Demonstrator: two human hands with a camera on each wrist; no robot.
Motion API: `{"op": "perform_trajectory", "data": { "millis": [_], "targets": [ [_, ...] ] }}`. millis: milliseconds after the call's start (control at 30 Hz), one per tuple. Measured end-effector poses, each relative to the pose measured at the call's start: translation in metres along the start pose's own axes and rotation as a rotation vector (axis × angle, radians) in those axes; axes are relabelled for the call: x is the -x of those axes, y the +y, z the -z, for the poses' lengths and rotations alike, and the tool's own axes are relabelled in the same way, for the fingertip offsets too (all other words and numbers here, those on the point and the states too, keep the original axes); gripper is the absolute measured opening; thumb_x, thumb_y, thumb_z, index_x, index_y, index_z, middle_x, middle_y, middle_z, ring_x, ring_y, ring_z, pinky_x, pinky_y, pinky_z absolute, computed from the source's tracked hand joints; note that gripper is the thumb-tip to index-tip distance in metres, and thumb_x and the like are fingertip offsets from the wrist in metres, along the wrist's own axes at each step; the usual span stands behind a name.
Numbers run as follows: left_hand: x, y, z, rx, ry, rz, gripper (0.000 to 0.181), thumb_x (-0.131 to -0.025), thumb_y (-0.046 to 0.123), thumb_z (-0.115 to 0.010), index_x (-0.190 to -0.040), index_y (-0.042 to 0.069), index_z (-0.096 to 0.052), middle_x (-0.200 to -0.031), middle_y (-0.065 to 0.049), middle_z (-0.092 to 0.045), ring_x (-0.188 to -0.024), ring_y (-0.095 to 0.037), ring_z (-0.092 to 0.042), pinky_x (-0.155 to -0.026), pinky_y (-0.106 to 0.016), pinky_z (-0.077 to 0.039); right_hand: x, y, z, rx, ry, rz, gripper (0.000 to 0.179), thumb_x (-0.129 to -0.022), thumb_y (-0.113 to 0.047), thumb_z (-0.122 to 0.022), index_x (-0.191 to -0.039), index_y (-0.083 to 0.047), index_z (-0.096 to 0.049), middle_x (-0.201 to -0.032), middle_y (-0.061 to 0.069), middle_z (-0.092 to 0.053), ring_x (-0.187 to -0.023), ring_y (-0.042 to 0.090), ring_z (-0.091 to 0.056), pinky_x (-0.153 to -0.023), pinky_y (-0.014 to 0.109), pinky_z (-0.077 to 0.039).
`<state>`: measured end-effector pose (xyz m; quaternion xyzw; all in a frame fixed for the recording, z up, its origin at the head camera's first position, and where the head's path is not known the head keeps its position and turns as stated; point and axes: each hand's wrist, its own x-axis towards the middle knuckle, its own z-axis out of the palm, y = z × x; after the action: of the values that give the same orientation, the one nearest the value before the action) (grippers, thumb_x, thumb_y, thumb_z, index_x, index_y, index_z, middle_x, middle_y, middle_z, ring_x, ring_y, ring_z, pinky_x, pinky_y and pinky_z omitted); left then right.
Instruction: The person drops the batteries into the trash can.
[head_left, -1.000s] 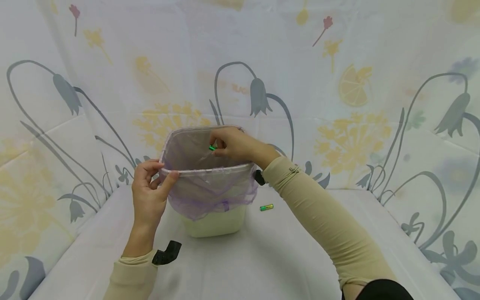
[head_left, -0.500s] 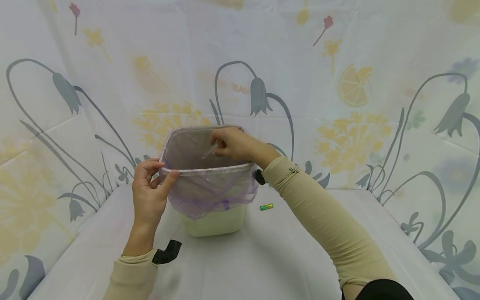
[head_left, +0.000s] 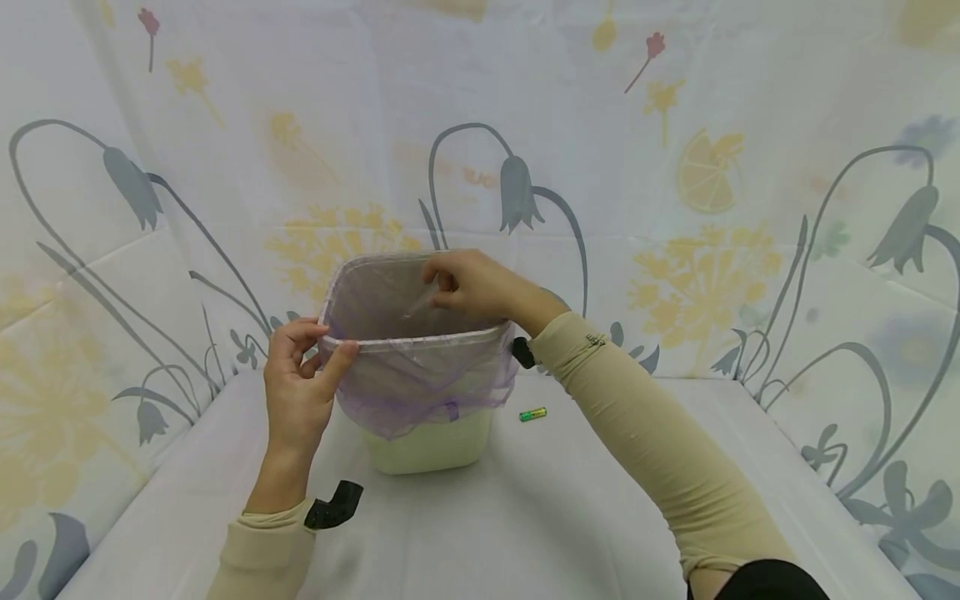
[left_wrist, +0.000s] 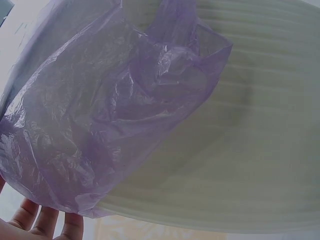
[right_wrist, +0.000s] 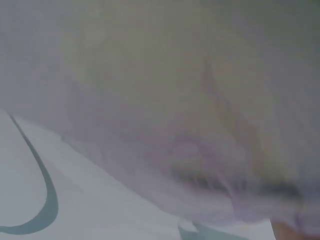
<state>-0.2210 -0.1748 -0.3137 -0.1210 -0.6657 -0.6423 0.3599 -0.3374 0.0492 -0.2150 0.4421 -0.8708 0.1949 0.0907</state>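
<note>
In the head view a pale green bin (head_left: 427, 448), lined with a translucent purple bag (head_left: 420, 379), stands on the white surface. My left hand (head_left: 300, 392) pinches its near left rim, thumb outside over the folded bag; in the left wrist view several fingers (left_wrist: 47, 220) show below the bag's edge. My right hand (head_left: 476, 287) hangs over the bin's mouth, fingers loosely bent, with nothing visible between fingertips and thumb. A green and yellow battery (head_left: 533, 414) lies to the right of the bin. The bin's bottom is hidden. The right wrist view is mostly blurred bag.
A white cloth (head_left: 480, 533) covers the tabletop. Behind and at both sides hangs a flower-printed curtain (head_left: 600, 150), close behind the bin. Black wrist mounts (head_left: 333, 505) stick out from the sleeves.
The battery held in my right fingertips one second ago has dropped from sight into the bin. My right hand has since shifted slightly right and up. The left hand keeps its place.
</note>
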Motion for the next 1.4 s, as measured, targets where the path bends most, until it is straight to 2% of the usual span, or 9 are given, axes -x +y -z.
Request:
{"op": "perform_trajectory", "data": {
  "millis": [200,433,600,767,1033,1200,1400],
  "targets": [
    [-0.001,0.000,0.000,0.007,-0.002,0.006,0.037,-0.081,-0.005,-0.072,-0.110,-0.010,-0.048,-0.118,-0.004,-0.048,-0.110,-0.023,-0.052,-0.088,-0.019,-0.045,0.016,0.005,0.017,-0.027,0.088,0.002,0.024,-0.087,-0.015,-0.072,-0.107,-0.006,-0.063,-0.078,0.002,-0.056,-0.071,0.016,-0.051,-0.070,0.029,-0.044],
    [0.000,0.000,0.000,-0.005,-0.005,0.010,0.037,-0.082,-0.004,-0.072,-0.111,-0.009,-0.048,-0.119,-0.004,-0.048,-0.110,-0.021,-0.052,-0.088,-0.019,-0.045,0.047,0.022,0.029,-0.040,0.163,-0.020,0.023,-0.090,-0.020,-0.067,-0.108,-0.007,-0.062,-0.083,0.003,-0.058,-0.071,0.017,-0.052,-0.068,0.031,-0.045],
    [0.000,0.000,0.001,-0.008,-0.011,0.014,0.037,-0.082,-0.004,-0.072,-0.111,-0.009,-0.049,-0.120,-0.005,-0.048,-0.111,-0.021,-0.052,-0.089,-0.019,-0.045,0.070,0.040,0.029,-0.056,0.188,-0.076,0.022,-0.093,-0.022,-0.063,-0.108,-0.006,-0.062,-0.083,0.002,-0.058,-0.071,0.016,-0.052,-0.068,0.031,-0.046],
    [-0.001,0.001,0.001,-0.002,-0.011,0.014,0.038,-0.082,-0.004,-0.072,-0.111,-0.009,-0.049,-0.120,-0.005,-0.048,-0.111,-0.022,-0.052,-0.089,-0.019,-0.045,0.091,0.053,0.025,-0.069,0.171,-0.146,0.023,-0.093,-0.025,-0.062,-0.108,-0.008,-0.062,-0.083,0.001,-0.057,-0.071,0.016,-0.052,-0.068,0.032,-0.047],
    [-0.001,0.001,0.002,-0.006,-0.007,0.011,0.037,-0.082,-0.005,-0.072,-0.110,-0.010,-0.049,-0.120,-0.006,-0.048,-0.110,-0.023,-0.052,-0.088,-0.019,-0.045,0.116,0.077,-0.004,-0.097,0.122,-0.175,0.023,-0.093,-0.023,-0.063,-0.109,-0.007,-0.061,-0.083,0.002,-0.056,-0.069,0.016,-0.051,-0.065,0.032,-0.046],
    [-0.001,0.001,0.002,0.003,-0.009,0.008,0.037,-0.081,-0.006,-0.071,-0.110,-0.010,-0.048,-0.119,-0.005,-0.048,-0.109,-0.023,-0.052,-0.087,-0.019,-0.045,0.129,0.089,-0.030,-0.115,0.064,-0.219,0.026,-0.090,-0.025,-0.068,-0.108,-0.007,-0.061,-0.083,0.002,-0.056,-0.071,0.017,-0.052,-0.065,0.033,-0.047],
    [-0.001,0.003,0.001,0.004,-0.009,-0.002,0.038,-0.081,-0.005,-0.072,-0.111,-0.009,-0.049,-0.119,-0.005,-0.049,-0.108,-0.021,-0.052,-0.085,-0.019,-0.046,0.142,0.106,-0.068,-0.124,-0.026,-0.272,0.031,-0.088,-0.030,-0.069,-0.110,-0.009,-0.061,-0.091,0.001,-0.057,-0.081,0.016,-0.053,-0.072,0.033,-0.047]
  ]
}}
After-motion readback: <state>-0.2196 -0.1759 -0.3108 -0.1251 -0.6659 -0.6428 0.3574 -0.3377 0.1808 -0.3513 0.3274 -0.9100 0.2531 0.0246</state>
